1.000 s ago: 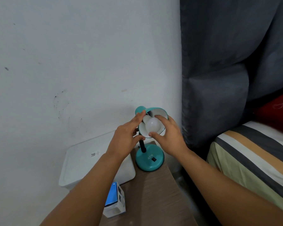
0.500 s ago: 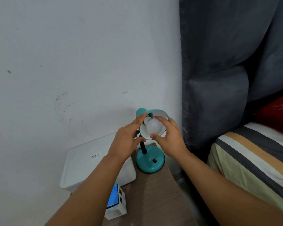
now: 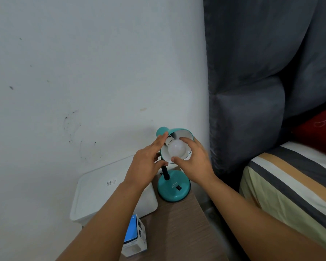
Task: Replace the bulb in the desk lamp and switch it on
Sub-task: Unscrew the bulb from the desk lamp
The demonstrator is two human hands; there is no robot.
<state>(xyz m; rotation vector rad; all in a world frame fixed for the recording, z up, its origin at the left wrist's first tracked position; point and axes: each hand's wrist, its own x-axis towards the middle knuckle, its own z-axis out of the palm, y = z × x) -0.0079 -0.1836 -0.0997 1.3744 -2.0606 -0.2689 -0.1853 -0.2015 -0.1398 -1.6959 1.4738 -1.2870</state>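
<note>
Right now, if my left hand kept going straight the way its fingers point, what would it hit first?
Most likely the lamp shade: the left hand already touches its near edge, fingers aimed up toward the socket. Beyond that stands the wall.

left hand: fingers extended, thumb tucked | right hand: thumb and forefinger pinching
</note>
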